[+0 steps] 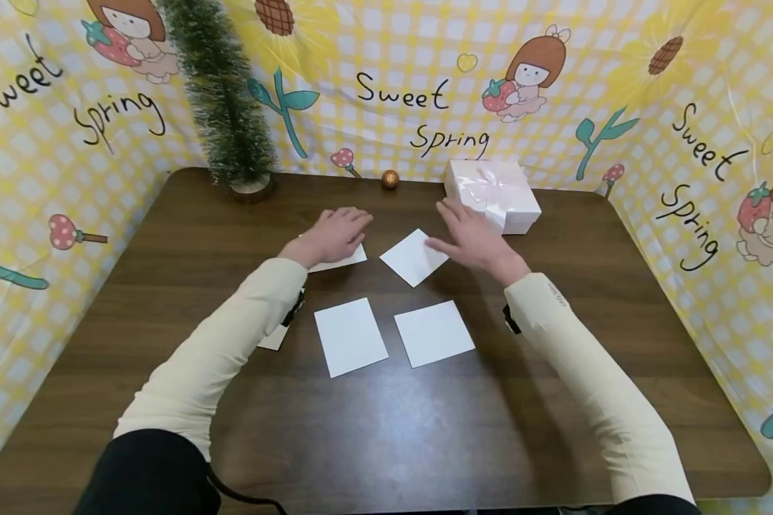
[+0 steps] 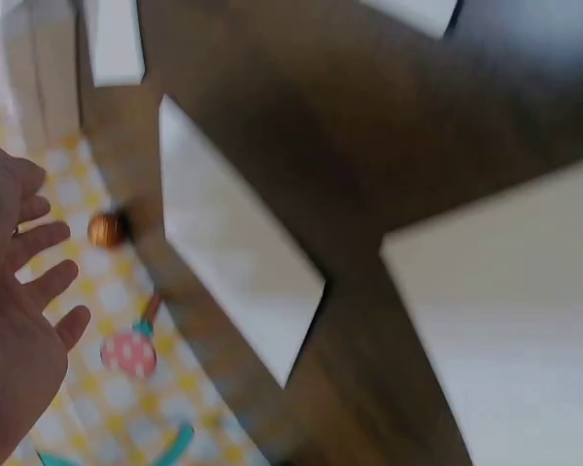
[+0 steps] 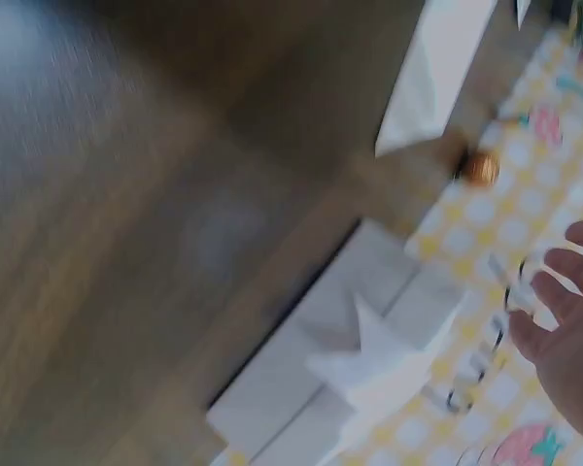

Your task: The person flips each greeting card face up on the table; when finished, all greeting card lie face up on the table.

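Note:
Several white square cards lie on the brown wooden table [image 1: 554, 400]. My left hand [image 1: 338, 234] is over the back left card [image 1: 341, 262] and hides part of it; its fingers are relaxed in the left wrist view. The right hand [image 1: 473, 239], fingers spread, is beside the back right card [image 1: 414, 257], its thumb overlapping that card's edge in the head view. Two cards, a left one [image 1: 351, 337] and a right one [image 1: 434, 334], lie nearer the front. Another card [image 1: 273, 337] is mostly hidden under the left sleeve. Neither hand holds anything.
A white gift box [image 1: 518, 207] with a ribbon bow stands at the back right. A small copper-coloured ball [image 1: 390, 179] sits at the back edge. To the left stands a small green tree [image 1: 228, 107] on a wooden base. Yellow checked cloth [image 1: 386, 43] surrounds the table.

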{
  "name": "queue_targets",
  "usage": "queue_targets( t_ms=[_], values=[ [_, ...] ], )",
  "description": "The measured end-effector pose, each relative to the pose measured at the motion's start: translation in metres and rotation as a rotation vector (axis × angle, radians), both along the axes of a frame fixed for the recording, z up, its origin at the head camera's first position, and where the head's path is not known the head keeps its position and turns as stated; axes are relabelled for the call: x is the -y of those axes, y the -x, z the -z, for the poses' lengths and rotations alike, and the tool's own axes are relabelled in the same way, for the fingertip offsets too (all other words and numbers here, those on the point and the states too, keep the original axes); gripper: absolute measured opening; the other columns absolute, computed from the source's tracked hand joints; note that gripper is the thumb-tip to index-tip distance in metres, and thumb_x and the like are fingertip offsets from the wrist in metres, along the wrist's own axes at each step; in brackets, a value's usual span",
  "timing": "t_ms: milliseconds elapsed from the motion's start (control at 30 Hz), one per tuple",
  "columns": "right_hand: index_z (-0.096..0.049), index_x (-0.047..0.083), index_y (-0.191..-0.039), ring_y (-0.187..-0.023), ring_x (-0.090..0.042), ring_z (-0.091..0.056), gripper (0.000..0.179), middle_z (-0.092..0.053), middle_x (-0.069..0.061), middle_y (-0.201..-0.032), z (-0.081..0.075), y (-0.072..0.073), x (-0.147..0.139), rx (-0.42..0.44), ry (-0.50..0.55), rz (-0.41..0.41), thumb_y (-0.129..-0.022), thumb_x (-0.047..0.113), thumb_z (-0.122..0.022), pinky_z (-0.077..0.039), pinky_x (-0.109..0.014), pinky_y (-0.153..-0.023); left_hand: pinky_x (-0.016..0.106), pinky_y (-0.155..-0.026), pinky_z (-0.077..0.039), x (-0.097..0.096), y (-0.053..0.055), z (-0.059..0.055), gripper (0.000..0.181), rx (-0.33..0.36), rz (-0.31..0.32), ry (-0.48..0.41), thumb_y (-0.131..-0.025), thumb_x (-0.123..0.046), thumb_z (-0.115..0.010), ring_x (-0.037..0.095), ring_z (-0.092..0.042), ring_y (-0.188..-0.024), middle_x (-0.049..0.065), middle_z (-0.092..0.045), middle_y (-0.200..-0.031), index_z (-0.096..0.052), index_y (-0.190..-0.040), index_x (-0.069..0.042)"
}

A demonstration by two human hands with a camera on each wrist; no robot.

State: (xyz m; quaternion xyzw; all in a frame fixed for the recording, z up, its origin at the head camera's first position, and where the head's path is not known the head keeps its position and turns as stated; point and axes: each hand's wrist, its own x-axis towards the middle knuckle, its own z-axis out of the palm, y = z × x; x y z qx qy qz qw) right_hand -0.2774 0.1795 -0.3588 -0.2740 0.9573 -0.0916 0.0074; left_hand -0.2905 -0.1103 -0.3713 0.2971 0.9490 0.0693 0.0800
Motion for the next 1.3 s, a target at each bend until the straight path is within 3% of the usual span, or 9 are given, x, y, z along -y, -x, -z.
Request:
queue_targets(
  t_ms=[100, 233, 367, 533, 867, 1067, 1167, 1300],
  values=[
    [-0.027, -0.003, -0.15, -0.142, -0.039, -0.028, 0.082, -0.027, -0.023, -0.156, 0.009, -0.008, 0.009, 0.032, -0.059, -0.042, -0.095, 0.05, -0.056, -0.025, -0.05, -0.114, 0.059, -0.11, -0.022, -0.014, -0.008, 0.008, 0.05, -0.001, 0.074, 0.02, -0.1, -0.009, -0.041, 0.037, -0.023, -0.144, 0.016, -0.035, -0.154, -0.037, -0.149, -0.004],
    [-0.028, -0.004, -0.15, -0.142, -0.039, -0.029, 0.089, -0.029, -0.024, -0.154, 0.023, -0.012, 0.016, 0.07, -0.131, -0.054, -0.091, 0.055, -0.059, -0.026, -0.05, -0.114, 0.059, -0.112, -0.021, -0.029, -0.014, 0.017, 0.053, 0.022, 0.12, 0.088, -0.097, -0.003, -0.043, 0.033, -0.021, -0.146, 0.012, -0.033, -0.156, -0.036, -0.15, -0.006],
    [-0.025, -0.005, -0.151, -0.142, -0.04, -0.029, 0.098, -0.027, -0.026, -0.155, 0.036, -0.013, 0.021, 0.129, -0.184, -0.044, -0.088, 0.062, -0.058, -0.026, -0.049, -0.114, 0.057, -0.113, -0.021, -0.038, -0.018, 0.022, 0.053, 0.059, 0.13, 0.132, -0.098, -0.004, -0.044, 0.031, -0.02, -0.147, 0.01, -0.033, -0.157, -0.036, -0.15, -0.007],
    [-0.026, -0.005, -0.15, -0.141, -0.04, -0.03, 0.099, -0.027, -0.026, -0.155, 0.045, -0.015, 0.024, 0.173, -0.232, -0.029, -0.088, 0.065, -0.055, -0.028, -0.049, -0.113, 0.056, -0.112, -0.023, -0.041, -0.019, 0.027, 0.049, 0.08, 0.134, 0.124, -0.098, -0.003, -0.046, 0.031, -0.024, -0.146, 0.012, -0.037, -0.154, -0.041, -0.147, -0.005],
    [-0.05, -0.002, -0.135, -0.127, -0.038, -0.048, 0.076, -0.049, -0.022, -0.139, 0.047, -0.015, 0.024, 0.07, -0.232, -0.062, -0.09, 0.06, -0.057, -0.042, -0.049, -0.102, 0.06, -0.111, -0.023, -0.042, -0.016, 0.038, 0.048, 0.083, 0.112, 0.041, -0.097, 0.0, -0.047, 0.032, -0.028, -0.144, 0.014, -0.039, -0.152, -0.045, -0.144, -0.005],
    [-0.067, 0.008, -0.102, -0.102, -0.032, -0.064, 0.048, -0.065, -0.015, -0.121, 0.044, -0.013, 0.022, 0.031, -0.173, -0.125, -0.092, 0.054, -0.058, -0.051, -0.046, -0.084, 0.06, -0.11, -0.025, -0.041, -0.015, 0.041, 0.047, 0.086, 0.115, 0.005, -0.096, -0.002, -0.045, 0.032, -0.031, -0.142, 0.015, -0.041, -0.151, -0.047, -0.143, -0.004],
    [-0.066, 0.011, -0.087, -0.082, -0.027, -0.065, 0.04, -0.069, -0.009, -0.1, 0.044, -0.013, 0.02, 0.008, -0.14, -0.171, -0.094, 0.05, -0.057, -0.051, -0.043, -0.072, 0.057, -0.109, -0.027, -0.041, -0.014, 0.043, 0.044, 0.082, 0.117, -0.016, -0.097, -0.01, -0.046, 0.031, -0.033, -0.141, 0.015, -0.043, -0.149, -0.05, -0.141, -0.005],
    [-0.061, 0.014, -0.076, -0.067, -0.021, -0.059, 0.036, -0.061, -0.003, -0.078, 0.045, -0.013, 0.018, -0.009, -0.101, -0.213, -0.097, 0.043, -0.055, -0.048, -0.039, -0.062, 0.053, -0.105, -0.03, -0.041, -0.014, 0.047, 0.041, 0.059, 0.117, -0.036, -0.099, -0.026, -0.053, 0.03, -0.04, -0.136, 0.014, -0.049, -0.144, -0.054, -0.135, -0.006]
  ],
)
